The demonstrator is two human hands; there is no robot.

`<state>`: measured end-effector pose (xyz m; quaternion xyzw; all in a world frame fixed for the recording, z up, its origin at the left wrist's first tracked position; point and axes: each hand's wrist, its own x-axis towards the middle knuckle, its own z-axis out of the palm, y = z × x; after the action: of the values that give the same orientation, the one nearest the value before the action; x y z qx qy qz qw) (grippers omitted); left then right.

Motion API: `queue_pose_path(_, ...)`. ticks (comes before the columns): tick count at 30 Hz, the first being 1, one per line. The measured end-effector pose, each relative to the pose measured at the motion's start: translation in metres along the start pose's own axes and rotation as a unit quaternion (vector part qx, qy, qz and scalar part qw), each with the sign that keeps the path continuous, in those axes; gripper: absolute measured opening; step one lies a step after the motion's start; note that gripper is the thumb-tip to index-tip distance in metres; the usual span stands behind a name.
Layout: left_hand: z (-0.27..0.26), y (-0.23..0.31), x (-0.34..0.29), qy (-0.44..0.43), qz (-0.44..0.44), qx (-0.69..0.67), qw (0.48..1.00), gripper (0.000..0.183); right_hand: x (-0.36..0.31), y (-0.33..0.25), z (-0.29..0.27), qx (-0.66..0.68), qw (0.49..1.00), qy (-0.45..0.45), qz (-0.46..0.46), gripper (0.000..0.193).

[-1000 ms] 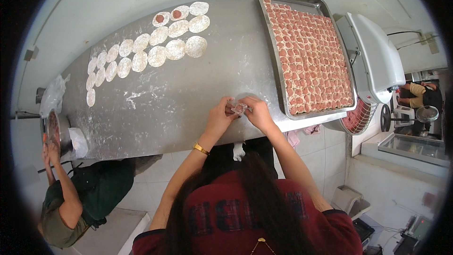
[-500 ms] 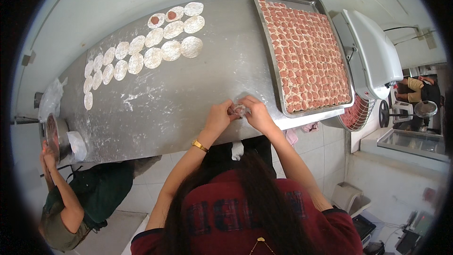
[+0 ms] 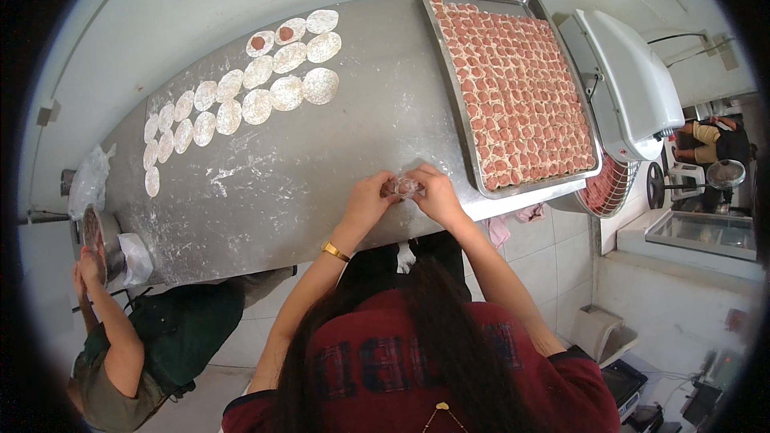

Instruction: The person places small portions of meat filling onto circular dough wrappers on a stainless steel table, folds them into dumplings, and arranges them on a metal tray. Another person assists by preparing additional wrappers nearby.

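Observation:
Between my two hands, over the near edge of the steel table (image 3: 377,136), is a small dumpling (image 3: 407,187) with a pale wrapper gathered around reddish meat. My left hand (image 3: 370,199) pinches it from the left, fingers bent. From the other side my right hand (image 3: 437,194) closes its fingertips on the wrapper. Fingers partly hide the dumpling. Floured round wrappers (image 3: 321,86) lie in rows at the far left of the table. Two of them carry meat filling (image 3: 285,34).
To the right stands a large metal tray (image 3: 600,162) packed with rows of dumplings, beside a white machine (image 3: 630,84). A wire-guarded bowl (image 3: 622,192) of meat sits below it. At far left, another person (image 3: 120,345) works at a metal bowl (image 3: 111,244) near plastic bags (image 3: 90,180).
My fingers have shifted slightly around the dumpling, and its wrapper looks turned. At the left, the other person's body has moved a little rightward. The whole view has tilted slightly.

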<state>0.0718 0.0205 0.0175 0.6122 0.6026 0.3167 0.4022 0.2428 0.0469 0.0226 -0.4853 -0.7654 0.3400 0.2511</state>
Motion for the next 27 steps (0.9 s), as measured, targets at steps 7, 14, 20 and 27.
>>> queue_pose_path(7,-0.0033,0.0019,0.0002,0.002,0.02,0.051,0.998,0.032,0.0014,-0.0045,-0.0017,0.029,0.999,0.026,-0.019,0.037)
queue_pose_path(14,-0.0008,0.0025,0.0019,-0.003,0.011,-0.011,1.0,0.026,0.0076,-0.0024,0.0037,0.007,0.999,0.015,-0.043,0.039)
queue_pose_path(20,-0.0003,0.0005,-0.0003,0.054,0.066,0.043,0.995,0.026,0.0059,-0.0042,0.0038,0.001,1.0,0.015,0.001,0.037)
queue_pose_path(27,-0.0006,-0.0027,0.0045,0.033,0.034,0.026,0.999,0.03,0.0096,-0.0041,0.0051,0.026,0.998,0.053,-0.039,0.042)
